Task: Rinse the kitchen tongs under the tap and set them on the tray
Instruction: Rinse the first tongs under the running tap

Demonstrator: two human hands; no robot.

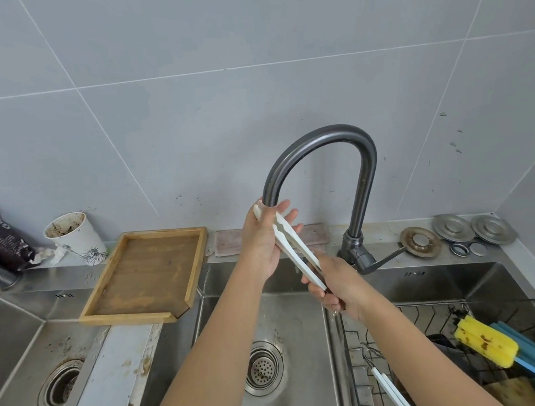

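Tongs (290, 244) tips up under the spout (272, 199) to catch water; left hand (262, 238) cradles the tips loosely, right hand (333, 285) grips the handles. Tray (134, 317) sits left.

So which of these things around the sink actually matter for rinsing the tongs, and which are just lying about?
Part of the job:
- white tongs, held under the spout
- left hand and right hand
- grey tap
- wooden tray
- middle sink

Just lying about:
- dirty paper cup
- yellow sponge brush in the wire rack
- metal discs
- pink cloth
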